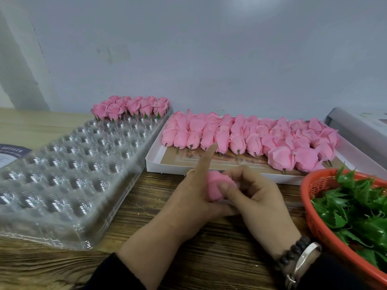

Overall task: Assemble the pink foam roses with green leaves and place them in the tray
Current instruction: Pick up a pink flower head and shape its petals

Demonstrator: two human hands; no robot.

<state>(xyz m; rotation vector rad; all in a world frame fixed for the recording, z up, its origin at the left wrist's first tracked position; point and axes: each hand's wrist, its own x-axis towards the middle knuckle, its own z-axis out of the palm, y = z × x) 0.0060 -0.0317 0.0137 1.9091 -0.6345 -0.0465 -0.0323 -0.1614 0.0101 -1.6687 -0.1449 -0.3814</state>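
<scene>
Pink foam, one soft rose head, sits pinched between your two hands above the wood-grain table, near its front edge. Your left hand cups the bloom from the left with the index finger sticking straight out, free of the grip, likely so the petals are not crushed. Your right hand closes on the same rose from the right, thumb pressed on its front, probably working at its base; whether a leaf is already fitted there you cannot tell, since the fingers hide it.

Along the table's far edge the shallow white cardboard box holds the unfinished pink foam roses, laid on their sides with short stems pointing toward you, so each is easy to pick up by the stem end. At the right edge the orange mesh plastic basket of spiky green plastic leaves sits just beside your right wrist, handy for that hand.

On the left, the clear plastic blister tray with rows of round cups runs from the front edge to the far edge. Only its far end is filled, with finished pink roses with green leaves standing upright, so most of the job seems to lie ahead, and filling from the far end keeps you from reaching over finished blooms
</scene>
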